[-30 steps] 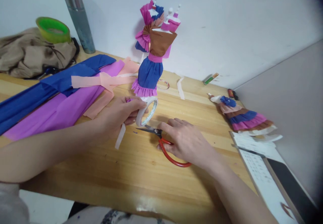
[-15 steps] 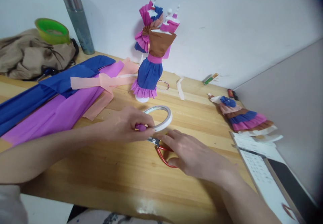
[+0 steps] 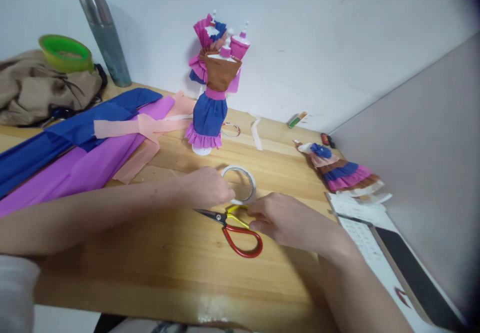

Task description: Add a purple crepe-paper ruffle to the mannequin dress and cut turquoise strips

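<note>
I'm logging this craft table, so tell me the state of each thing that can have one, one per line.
scissors: closed, flat on the table, right hand at the handles
tape roll: lying flat, left hand touching it
standing doll: upright, dressed in crepe paper
second doll: lying on its side
crepe paper sheets: spread flat, overlapping
flask: upright, capped

Beyond the fingers stands a paper-dressed doll (image 3: 210,93), with crepe sheets (image 3: 86,143) spread away to their left. Far left, a green tape roll (image 3: 65,52) sits on a jacket (image 3: 41,90) by a flask (image 3: 103,35). Right of the fingers lies another doll (image 3: 339,170).
</note>
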